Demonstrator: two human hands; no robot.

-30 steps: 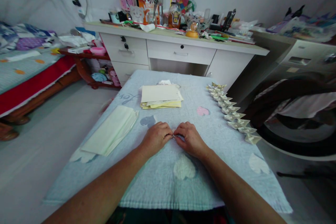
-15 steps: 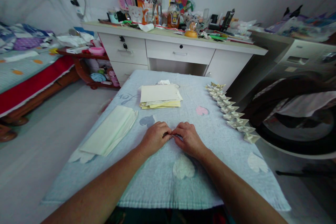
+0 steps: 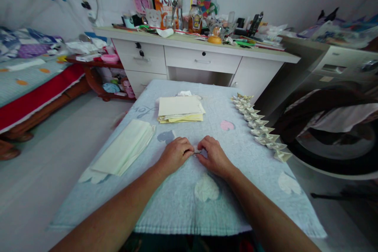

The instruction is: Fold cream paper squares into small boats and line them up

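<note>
Paper [image 3: 196,152], one small pale piece, is lying between two bare hands just above the middle of the blue cloth [image 3: 165,204]. The left hand [image 3: 176,152] is pinching its left end between thumb and fingers; the right hand [image 3: 214,156] is bending in from the other side, thumb and forefinger parted around the right end, and whether they are pressing on it is impossible to tell.

Along the right edge, a row of boats [image 3: 261,130] is standing folded and apparently finished, running from far to near. Work on the piece in hand is looking unfinished, with the fingers covering most of it and its stage of folding too small to judge. Flat stock is waiting too: pale sheets [image 3: 123,147] are lying to the left, and a stack [image 3: 180,107] is sitting at the far middle, yellow edges showing below. How much of it is due for folding is not showing.

The paper's long axis is running roughly left to right, from one hand toward the other; which end is its front is staying hidden. The boats are also lying with their long axes roughly left to right, sharp tips pointing right.
</note>
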